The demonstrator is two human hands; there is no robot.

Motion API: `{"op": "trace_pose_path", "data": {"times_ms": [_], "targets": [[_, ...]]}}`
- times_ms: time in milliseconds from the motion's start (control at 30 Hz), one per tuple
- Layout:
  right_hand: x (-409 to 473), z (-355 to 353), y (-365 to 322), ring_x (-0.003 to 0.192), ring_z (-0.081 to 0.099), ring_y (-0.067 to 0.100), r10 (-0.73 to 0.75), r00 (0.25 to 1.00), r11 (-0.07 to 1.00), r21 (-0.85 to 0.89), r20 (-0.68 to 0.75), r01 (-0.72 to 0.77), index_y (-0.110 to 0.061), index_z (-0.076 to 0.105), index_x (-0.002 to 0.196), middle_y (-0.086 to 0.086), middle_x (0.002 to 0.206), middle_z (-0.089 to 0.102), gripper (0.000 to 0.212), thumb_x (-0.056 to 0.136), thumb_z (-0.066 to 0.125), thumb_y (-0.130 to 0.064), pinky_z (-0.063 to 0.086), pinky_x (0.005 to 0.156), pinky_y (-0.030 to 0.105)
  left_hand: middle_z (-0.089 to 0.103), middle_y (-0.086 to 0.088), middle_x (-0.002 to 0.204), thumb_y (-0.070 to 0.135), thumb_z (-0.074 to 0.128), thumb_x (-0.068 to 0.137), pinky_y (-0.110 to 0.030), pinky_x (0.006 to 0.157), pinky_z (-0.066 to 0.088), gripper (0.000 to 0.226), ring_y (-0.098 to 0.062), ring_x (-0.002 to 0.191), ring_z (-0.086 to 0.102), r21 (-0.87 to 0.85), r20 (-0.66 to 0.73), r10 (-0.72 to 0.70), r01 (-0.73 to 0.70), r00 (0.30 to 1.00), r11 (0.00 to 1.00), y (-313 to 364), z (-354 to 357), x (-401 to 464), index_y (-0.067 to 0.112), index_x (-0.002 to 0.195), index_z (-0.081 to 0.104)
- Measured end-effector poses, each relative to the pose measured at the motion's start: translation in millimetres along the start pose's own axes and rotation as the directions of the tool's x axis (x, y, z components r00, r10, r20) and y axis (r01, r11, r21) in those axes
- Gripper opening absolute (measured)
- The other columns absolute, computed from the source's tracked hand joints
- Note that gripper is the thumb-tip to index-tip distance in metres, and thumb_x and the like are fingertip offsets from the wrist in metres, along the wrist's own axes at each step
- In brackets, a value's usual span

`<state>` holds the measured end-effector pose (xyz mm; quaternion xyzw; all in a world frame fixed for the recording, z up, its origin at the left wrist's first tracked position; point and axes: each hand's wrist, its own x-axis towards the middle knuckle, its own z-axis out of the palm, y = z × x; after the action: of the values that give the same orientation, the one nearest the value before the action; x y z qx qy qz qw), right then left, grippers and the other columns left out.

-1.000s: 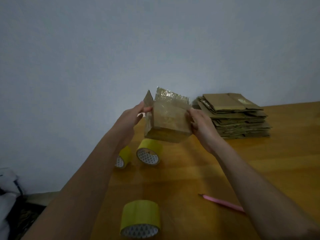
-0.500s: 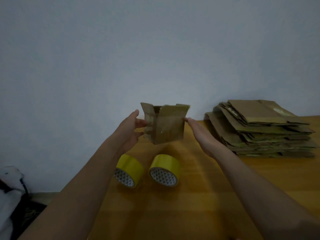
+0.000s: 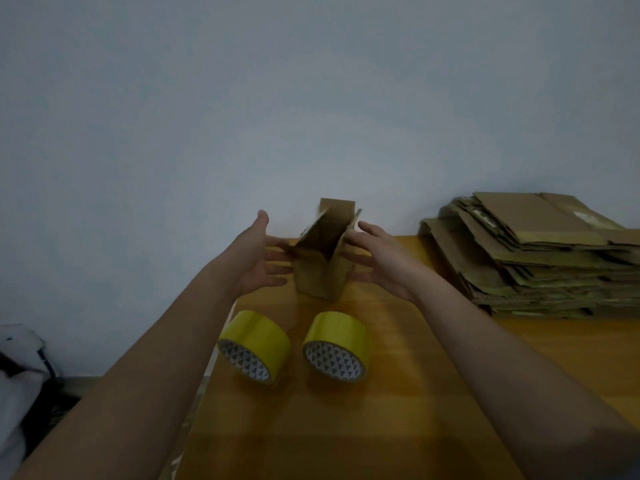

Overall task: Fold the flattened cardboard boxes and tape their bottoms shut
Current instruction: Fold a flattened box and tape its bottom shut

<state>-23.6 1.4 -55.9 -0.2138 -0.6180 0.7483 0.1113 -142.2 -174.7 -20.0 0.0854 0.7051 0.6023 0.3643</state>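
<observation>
Dim room, plain pale wall (image 3: 311, 98).
Yellow-orange wooden table (image 3: 398, 410) set against it; dark floor (image 3: 65, 403) low at left beside white cloth (image 3: 17, 375).

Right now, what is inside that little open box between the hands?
The small cardboard box stands open-topped on the table. Only its bare brown inner walls show; the near walls hide the bottom, so anything lying there cannot be seen.

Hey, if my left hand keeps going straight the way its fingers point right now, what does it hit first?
Most likely the small cardboard box: your left hand is open, fingers aimed at its left side, almost touching, though depth is unclear.
</observation>
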Motion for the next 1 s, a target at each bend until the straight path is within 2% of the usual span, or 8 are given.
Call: {"op": "trace_pose_path", "data": {"times_ms": [100, 300, 400, 533, 667, 833, 933, 1000], "targets": [[12.3, 12.1, 2.2, 0.137, 0.040, 0.025, 0.002, 0.999, 0.999, -0.049, 0.032, 0.000, -0.029, 0.033, 0.150, -0.002, 0.152, 0.040, 0.054, 0.100, 0.051, -0.037, 0.048, 0.087, 0.042, 0.054, -0.020, 0.132, 0.066, 0.023, 0.097, -0.052, 0.106, 0.041, 0.083, -0.036, 0.120, 0.053, -0.043, -0.023, 0.003, -0.004, 1.000, 0.999, 0.9, -1.5, 6.3, -0.003, 0.137, 0.045], [29.2, 23.8, 3.4, 0.134, 0.039, 0.019, 0.005, 0.996, 0.996, -0.086, 0.094, 0.003, -0.035, 0.049, 0.126, -0.005, 0.148, 0.040, 0.027, 0.103, 0.039, -0.044, 0.038, 0.100, 0.049, 0.051, -0.019, 0.138, 0.063, 0.024, 0.098, -0.047, 0.107, 0.040, 0.082, -0.031, 0.126, 0.049, -0.068, -0.074, 0.026, -0.031, 0.997, 0.997, 0.2, -6.7, 12.5, -0.004, 0.140, 0.041], [36.2, 26.8, 6.2, 0.144, 0.028, 0.020, 0.010, 0.995, 0.997, -0.074, 0.099, -0.003, -0.032, 0.032, 0.149, -0.006, 0.158, 0.027, 0.049, 0.103, 0.033, -0.050, 0.027, 0.112, 0.055, 0.046, -0.019, 0.143, 0.062, 0.025, 0.098, -0.047, 0.111, 0.037, 0.081, -0.032, 0.132, 0.045, -0.085, -0.074, 0.036, -0.043, 0.997, 0.995, 0.6, -6.9, 12.4, -0.003, 0.144, 0.037], [31.1, 17.6, 4.3, 0.144, 0.028, 0.020, -0.051, 0.999, 0.968, -0.248, -0.004, 0.049, -0.024, 0.029, 0.151, -0.002, 0.158, 0.027, 0.053, 0.104, 0.033, -0.046, 0.029, 0.114, 0.047, 0.039, -0.015, 0.150, 0.060, 0.024, 0.100, -0.048, 0.112, 0.035, 0.072, -0.036, 0.134, 0.042, 0.045, -0.168, 0.077, -0.070, 0.983, 0.997, -0.3, 6.1, 7.3, 0.008, 0.151, 0.028], [-0.7, -36.9, -14.9, 0.131, 0.044, 0.021, -0.445, 0.864, 0.713, -0.677, -0.234, 0.184, -0.011, 0.047, 0.140, 0.007, 0.142, 0.049, 0.040, 0.103, 0.041, -0.027, 0.034, 0.100, 0.027, 0.049, -0.015, 0.132, 0.046, 0.022, 0.104, -0.038, 0.088, 0.041, 0.055, -0.027, 0.110, 0.050, 0.427, -0.373, 0.411, -0.240, 0.832, 0.872, 8.5, 44.3, -3.8, 0.006, 0.137, 0.042], [-44.7, -131.0, -29.0, 0.120, 0.047, 0.030, -0.685, 0.622, 0.485, -0.874, -0.379, 0.002, -0.008, 0.058, 0.123, 0.014, 0.128, 0.052, 0.029, 0.097, 0.047, -0.016, 0.040, 0.098, 0.037, 0.053, -0.019, 0.121, 0.042, 0.032, 0.102, -0.037, 0.082, 0.043, 0.040, -0.023, 0.098, 0.052, 0.518, -0.174, 0.662, -0.504, 0.729, 0.691, 21.4, 116.0, -23.2, 0.009, 0.107, 0.053], [-69.1, -183.6, -27.4, 0.139, 0.029, 0.034, -0.639, 0.674, 0.283, -0.928, -0.371, -0.242, -0.008, 0.047, 0.138, 0.016, 0.148, 0.039, 0.046, 0.092, 0.050, -0.016, 0.024, 0.115, 0.046, 0.058, -0.013, 0.104, 0.041, 0.031, 0.104, -0.022, 0.077, 0.043, 0.043, -0.015, 0.083, 0.051, 0.560, 0.021, 0.631, -0.532, 0.775, 0.635, 21.2, 162.5, -38.4, 0.006, 0.107, 0.056], [-81.4, -210.5, -22.7, 0.149, 0.009, 0.031, -0.509, 0.753, 0.256, -0.909, -0.417, -0.330, -0.017, 0.033, 0.148, 0.010, 0.159, 0.023, 0.060, 0.091, 0.050, -0.015, 0.006, 0.118, 0.052, 0.054, -0.005, 0.096, 0.039, 0.028, 0.105, -0.018, 0.064, 0.039, 0.046, -0.005, 0.072, 0.044, 0.610, 0.130, 0.589, -0.533, 0.797, 0.586, 17.6, 187.8, -43.4, 0.005, 0.111, 0.058]]}}
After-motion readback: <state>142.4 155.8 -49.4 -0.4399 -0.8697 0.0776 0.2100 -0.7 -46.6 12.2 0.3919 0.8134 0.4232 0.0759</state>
